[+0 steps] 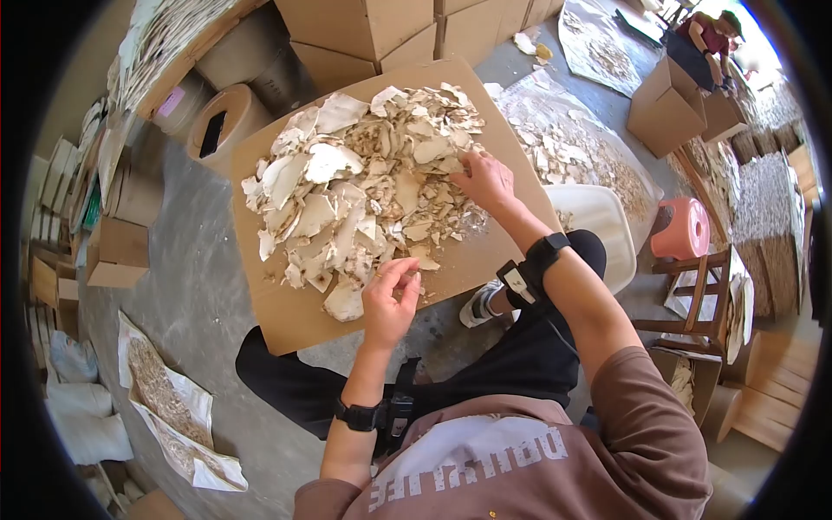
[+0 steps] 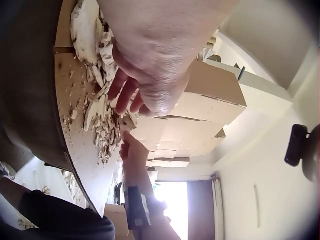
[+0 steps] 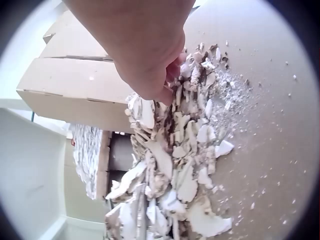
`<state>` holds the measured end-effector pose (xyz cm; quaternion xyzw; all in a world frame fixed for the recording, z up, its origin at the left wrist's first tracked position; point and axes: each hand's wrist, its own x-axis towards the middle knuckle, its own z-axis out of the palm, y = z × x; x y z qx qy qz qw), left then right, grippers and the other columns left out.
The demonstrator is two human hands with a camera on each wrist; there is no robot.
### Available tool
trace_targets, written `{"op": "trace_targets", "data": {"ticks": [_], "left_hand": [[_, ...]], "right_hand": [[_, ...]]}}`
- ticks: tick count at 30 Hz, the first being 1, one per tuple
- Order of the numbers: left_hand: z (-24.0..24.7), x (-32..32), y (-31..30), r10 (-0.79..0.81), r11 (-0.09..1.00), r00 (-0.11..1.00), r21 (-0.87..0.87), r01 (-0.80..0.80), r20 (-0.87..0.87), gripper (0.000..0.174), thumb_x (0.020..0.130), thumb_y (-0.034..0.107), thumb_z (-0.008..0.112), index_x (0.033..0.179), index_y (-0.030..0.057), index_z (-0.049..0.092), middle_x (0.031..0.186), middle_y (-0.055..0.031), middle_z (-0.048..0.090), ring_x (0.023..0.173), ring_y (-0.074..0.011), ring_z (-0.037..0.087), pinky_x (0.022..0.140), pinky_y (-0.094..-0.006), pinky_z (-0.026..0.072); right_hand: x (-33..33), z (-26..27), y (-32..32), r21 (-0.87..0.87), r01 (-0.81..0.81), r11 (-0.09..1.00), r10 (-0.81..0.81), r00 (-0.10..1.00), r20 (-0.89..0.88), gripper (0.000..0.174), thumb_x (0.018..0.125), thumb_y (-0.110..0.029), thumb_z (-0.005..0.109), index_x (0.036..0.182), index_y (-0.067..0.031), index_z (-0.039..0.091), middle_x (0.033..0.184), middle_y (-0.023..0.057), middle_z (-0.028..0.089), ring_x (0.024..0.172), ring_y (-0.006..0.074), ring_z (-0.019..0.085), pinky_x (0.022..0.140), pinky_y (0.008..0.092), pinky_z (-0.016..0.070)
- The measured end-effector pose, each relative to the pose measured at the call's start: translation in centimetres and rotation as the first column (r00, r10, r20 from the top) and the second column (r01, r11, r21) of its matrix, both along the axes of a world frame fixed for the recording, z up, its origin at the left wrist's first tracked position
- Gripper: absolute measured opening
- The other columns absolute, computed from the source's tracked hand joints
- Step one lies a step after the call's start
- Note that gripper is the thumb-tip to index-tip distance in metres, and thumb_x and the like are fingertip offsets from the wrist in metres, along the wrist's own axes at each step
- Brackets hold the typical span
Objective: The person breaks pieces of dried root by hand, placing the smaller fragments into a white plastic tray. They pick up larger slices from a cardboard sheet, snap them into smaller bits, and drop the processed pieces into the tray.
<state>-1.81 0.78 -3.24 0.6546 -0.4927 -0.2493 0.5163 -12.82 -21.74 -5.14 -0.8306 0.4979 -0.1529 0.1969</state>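
Observation:
A heap of dried flakes [image 1: 334, 165], cream on one face and brown on the other, lies on a cardboard sheet [image 1: 290, 325] in front of me. My right hand [image 1: 487, 182] is at the heap's right edge with its fingers bent. In the left wrist view, a small brownish flake [image 2: 128, 121] stands out at the right hand's fingertips, pinched there. The right wrist view hides most of those fingers behind the hand. My left hand [image 1: 390, 303] hovers by the heap's near edge, fingers loosely curled, nothing visible in them. Crumbs [image 3: 232, 95] are scattered beside the heap.
Right of the cardboard stands a white plastic tub [image 1: 607, 234], near a pink stool [image 1: 680, 228]. More flakes lie on a floor sheet [image 1: 572, 143]. Another person [image 1: 706, 43] bends over a cardboard box [image 1: 666, 108]. A phone [image 1: 212, 133] rests on a round drum [image 1: 230, 117] at left.

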Motion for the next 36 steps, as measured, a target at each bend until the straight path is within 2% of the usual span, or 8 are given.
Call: {"op": "trace_targets", "data": {"ticks": [6,8,10,17,21,23,27,36], "left_hand": [[-0.7,0.3,0.2,0.064,0.998,0.976,0.025,-0.060,-0.207,0.018,0.078,0.003,0.056,0.096,0.0000,0.058,0.086,-0.0067,0.060,0.063,-0.0100,0.057,0.060,-0.0224,0.0467],[-1.0,0.2,-0.1,0.048,0.996,0.957,0.087,-0.024,-0.286,0.017,0.081,0.004,0.054,0.097,-0.0008,0.058,0.089,-0.0070,0.060,0.068,-0.0095,0.058,0.062,-0.0218,0.0475],[-0.9,-0.4,-0.7,0.016,0.989,0.843,0.135,0.068,-0.537,0.019,0.082,0.008,0.055,0.098,-0.0007,0.057,0.087,-0.0077,0.061,0.068,-0.0094,0.058,0.062,-0.0220,0.0478],[-0.3,-1.3,-1.8,0.101,0.986,0.681,0.162,0.027,-0.726,0.024,0.081,0.014,0.059,0.100,-0.0009,0.056,0.076,-0.0048,0.060,0.065,-0.0100,0.057,0.058,-0.0220,0.0478],[-0.4,-0.6,-1.4,0.099,0.992,0.767,0.123,-0.026,-0.633,0.016,0.080,0.010,0.060,0.093,0.0000,0.060,0.087,-0.0055,0.058,0.070,-0.0095,0.056,0.057,-0.0212,0.0471],[-0.6,-0.3,-1.2,0.194,0.952,0.971,-0.211,-0.221,-0.142,0.018,0.073,-0.002,0.059,0.090,0.0031,0.063,0.091,-0.0066,0.058,0.069,-0.0106,0.056,0.057,-0.0217,0.0458],[1.0,0.5,-1.0,0.257,0.918,0.921,-0.372,-0.138,0.294,0.029,0.065,-0.010,0.060,0.090,0.0050,0.064,0.090,-0.0074,0.056,0.072,-0.0185,0.058,0.061,-0.0274,0.0471],[1.3,0.5,-0.7,0.282,0.903,0.907,-0.407,-0.140,0.313,0.024,0.065,-0.008,0.062,0.086,0.0032,0.063,0.091,-0.0076,0.056,0.077,-0.0178,0.058,0.064,-0.0267,0.0480]], "right_hand": [[-2.0,1.5,1.4,0.143,0.076,0.987,-0.129,0.904,0.409,0.020,0.071,-0.017,0.065,0.085,-0.0034,0.062,0.072,0.0075,0.059,0.062,0.0161,0.059,0.055,0.0285,0.0470],[-3.2,1.9,2.3,0.583,-0.116,0.804,-0.409,0.605,0.683,0.017,0.074,-0.013,0.064,0.085,-0.0001,0.061,0.066,0.0041,0.058,0.055,0.0103,0.056,0.048,0.0208,0.0445],[-4.1,2.3,3.2,0.679,-0.183,0.711,-0.482,0.576,0.660,0.017,0.076,-0.013,0.063,0.085,0.0005,0.060,0.067,0.0035,0.057,0.056,0.0100,0.056,0.048,0.0199,0.0444],[-4.3,2.2,9.3,0.795,-0.443,0.415,-0.548,0.576,0.607,0.016,0.080,-0.012,0.060,0.090,-0.0006,0.058,0.070,0.0028,0.057,0.058,0.0104,0.057,0.049,0.0206,0.0451],[-2.9,2.8,12.4,0.768,-0.416,0.486,-0.452,0.633,0.629,0.019,0.081,-0.014,0.059,0.093,-0.0001,0.057,0.074,0.0030,0.058,0.058,0.0091,0.055,0.050,0.0211,0.0452],[-2.6,3.4,12.9,0.753,-0.329,0.570,-0.429,0.662,0.614,0.019,0.083,-0.017,0.057,0.092,-0.0010,0.058,0.075,0.0030,0.058,0.057,0.0086,0.054,0.050,0.0205,0.0443],[-3.3,5.0,13.8,0.810,-0.538,0.232,-0.468,0.668,0.578,0.026,0.084,-0.025,0.054,0.091,-0.0004,0.058,0.074,0.0030,0.058,0.055,0.0078,0.052,0.047,0.0196,0.0418],[-2.8,6.0,15.3,0.775,-0.493,0.394,-0.378,0.682,0.626,0.019,0.081,-0.018,0.058,0.081,0.0007,0.062,0.068,0.0029,0.059,0.051,0.0069,0.051,0.044,0.0197,0.0404]]}}
